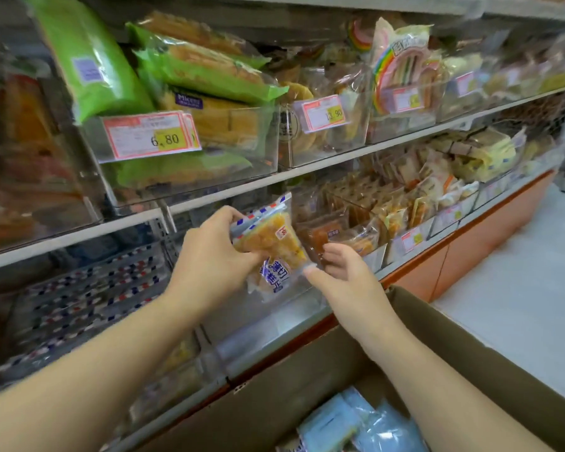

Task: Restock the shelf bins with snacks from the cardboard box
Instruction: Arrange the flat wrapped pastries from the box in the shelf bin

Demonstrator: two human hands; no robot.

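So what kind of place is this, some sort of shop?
Most likely a small grocery or snack shop. Shelves carry clear bins of packaged snacks with price tags clipped to the fronts, and a cardboard box of stock sits below while the left hand holds a snack packet.

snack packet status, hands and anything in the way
Left hand grips snack packet at lower shelf; right hand open beside it. Cardboard box below, packets inside. Nothing blocks.

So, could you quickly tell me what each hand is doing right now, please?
Left hand: grips the snack packet.
Right hand: open, holding nothing, beside the packet.
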